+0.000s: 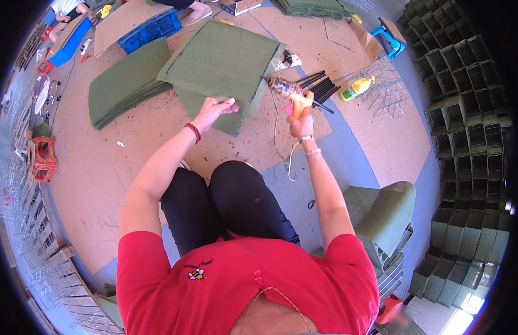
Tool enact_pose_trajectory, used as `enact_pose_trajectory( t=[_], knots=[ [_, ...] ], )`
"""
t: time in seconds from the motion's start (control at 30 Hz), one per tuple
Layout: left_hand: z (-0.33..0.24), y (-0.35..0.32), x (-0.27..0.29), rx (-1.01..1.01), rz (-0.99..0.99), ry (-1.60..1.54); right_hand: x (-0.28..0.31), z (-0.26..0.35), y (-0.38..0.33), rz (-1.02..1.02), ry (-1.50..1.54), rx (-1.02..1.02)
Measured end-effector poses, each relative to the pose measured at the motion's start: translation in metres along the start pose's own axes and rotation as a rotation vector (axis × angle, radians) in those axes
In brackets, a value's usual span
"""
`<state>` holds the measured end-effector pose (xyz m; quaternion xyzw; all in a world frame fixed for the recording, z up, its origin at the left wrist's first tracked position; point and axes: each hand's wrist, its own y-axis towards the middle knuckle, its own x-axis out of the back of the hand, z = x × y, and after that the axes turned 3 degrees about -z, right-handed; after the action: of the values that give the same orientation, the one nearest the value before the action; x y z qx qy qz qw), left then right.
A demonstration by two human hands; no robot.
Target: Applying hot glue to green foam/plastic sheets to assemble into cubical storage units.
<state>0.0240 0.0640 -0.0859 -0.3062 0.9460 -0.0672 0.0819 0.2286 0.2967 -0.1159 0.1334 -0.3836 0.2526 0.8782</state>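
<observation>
My left hand [215, 111] pinches the near edge of a green felt-like sheet [225, 58], thumb on top, fingers partly hidden. The sheet lies in front of me, its near flap hanging down. My right hand [302, 125] is wrapped round the handle of an orange glue gun [299, 101]. Its brownish, stained front end points left, with the tip close to the sheet's right edge. A white cord [291, 164] hangs below that hand. Just beyond the gun lie several black sticks [326, 88].
Left of the sheet is a stack of green sheets [122, 89]. A yellow bottle [356, 89] and wire frames [388, 92] lie to the right. Green box-shaped compartments [459, 111] are stacked along the right side. Blue crates [150, 30] and another person [69, 14] are farther off.
</observation>
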Motion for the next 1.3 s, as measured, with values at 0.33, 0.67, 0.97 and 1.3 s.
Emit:
enact_pose_trajectory(
  t=[0.33,0.67,0.97,1.3],
  knots=[
    [-0.035,0.014,-0.014,0.081,-0.017,-0.026,-0.024,-0.066,-0.121,0.254,1.296,-0.544],
    [-0.013,-0.038,0.071,0.515,0.156,0.735,-0.072,-0.023,-0.123,0.518,1.744,-0.635],
    [-0.049,-0.031,0.151,-0.023,-0.974,0.665,-0.107,0.042,-0.097,0.505,1.986,-0.642],
    [-0.081,-0.014,0.08,-0.448,-0.757,0.83,-0.101,-0.05,-0.094,0.176,1.555,-0.648]
  ],
)
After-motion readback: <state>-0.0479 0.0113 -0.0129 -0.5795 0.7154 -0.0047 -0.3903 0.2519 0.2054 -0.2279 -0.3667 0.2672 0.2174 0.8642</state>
